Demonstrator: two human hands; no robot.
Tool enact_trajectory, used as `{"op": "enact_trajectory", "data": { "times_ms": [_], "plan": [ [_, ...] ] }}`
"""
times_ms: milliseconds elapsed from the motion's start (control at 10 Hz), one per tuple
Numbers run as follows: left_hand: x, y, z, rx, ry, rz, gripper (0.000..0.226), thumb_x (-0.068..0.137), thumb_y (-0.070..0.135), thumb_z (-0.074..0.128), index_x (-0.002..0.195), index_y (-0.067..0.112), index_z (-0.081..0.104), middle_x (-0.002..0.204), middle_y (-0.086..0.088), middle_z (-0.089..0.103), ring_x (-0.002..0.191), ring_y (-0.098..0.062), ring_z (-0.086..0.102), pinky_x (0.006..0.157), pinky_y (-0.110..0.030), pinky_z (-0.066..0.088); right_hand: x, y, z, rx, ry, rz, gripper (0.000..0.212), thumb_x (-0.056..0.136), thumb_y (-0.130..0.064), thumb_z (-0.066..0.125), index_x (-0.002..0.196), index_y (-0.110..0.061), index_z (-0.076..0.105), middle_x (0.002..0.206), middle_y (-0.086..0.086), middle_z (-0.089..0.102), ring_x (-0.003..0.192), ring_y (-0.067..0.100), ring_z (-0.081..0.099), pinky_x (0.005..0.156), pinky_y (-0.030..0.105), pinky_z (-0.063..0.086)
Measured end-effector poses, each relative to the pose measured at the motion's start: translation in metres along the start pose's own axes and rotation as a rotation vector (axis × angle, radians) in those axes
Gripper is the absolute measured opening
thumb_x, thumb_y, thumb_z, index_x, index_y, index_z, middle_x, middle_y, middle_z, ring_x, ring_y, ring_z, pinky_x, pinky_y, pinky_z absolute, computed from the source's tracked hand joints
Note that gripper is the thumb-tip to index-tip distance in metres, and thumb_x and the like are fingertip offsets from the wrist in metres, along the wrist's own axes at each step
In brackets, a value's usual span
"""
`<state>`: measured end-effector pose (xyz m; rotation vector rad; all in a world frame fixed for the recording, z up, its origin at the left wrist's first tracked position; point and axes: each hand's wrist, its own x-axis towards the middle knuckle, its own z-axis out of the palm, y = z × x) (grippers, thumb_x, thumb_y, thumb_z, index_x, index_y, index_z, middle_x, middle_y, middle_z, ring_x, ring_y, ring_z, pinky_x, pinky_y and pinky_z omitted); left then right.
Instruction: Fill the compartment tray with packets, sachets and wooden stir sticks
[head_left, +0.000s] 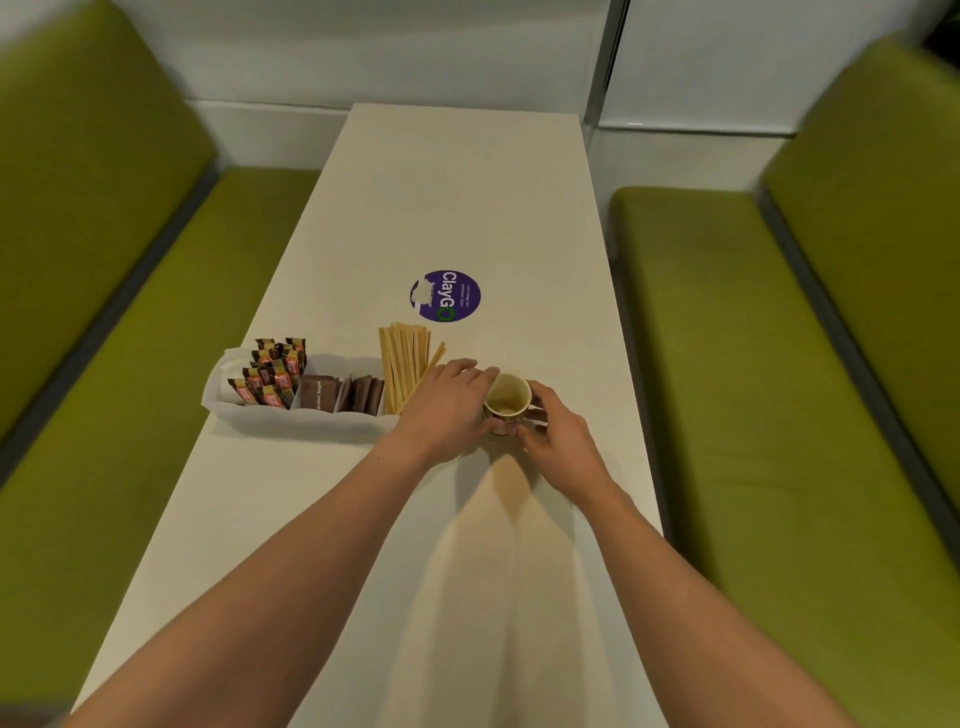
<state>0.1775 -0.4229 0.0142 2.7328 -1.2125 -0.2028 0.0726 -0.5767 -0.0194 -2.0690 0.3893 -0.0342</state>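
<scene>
Paper cup (508, 399) held two-handed, fingers of left hand (447, 408) and right hand (561, 441) curled round it (stocked tray (311, 422) just beside).

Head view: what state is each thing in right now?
Compartment tray: on table, visible sections filled.
Packets: standing in left section.
Sachets: standing in middle sections.
Wooden stir sticks: upright in right section, fanned.
Paper cup: upright, looks empty.
Left hand: grips paper cup.
Right hand: grips paper cup.

Office pantry booth: green benches (753, 364), table sticker (445, 295).
</scene>
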Motion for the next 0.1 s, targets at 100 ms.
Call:
{"op": "enact_trajectory", "data": {
  "times_ms": [100],
  "plan": [
    [-0.0029,0.0033,0.0003,0.006,0.013,-0.006,0.087,0.094,0.063,0.053,0.159,0.015,0.023,0.161,-0.004,0.036,0.153,-0.024,0.020,0.122,-0.043,0.021,-0.0003,-0.0028,-0.0007,-0.015,0.000,0.007,0.058,0.099,-0.027,0.066,0.150,-0.033,0.039,0.141,-0.007,0.058,0.124,0.013,0.057,0.108,0.037,0.049]
  ]
}}
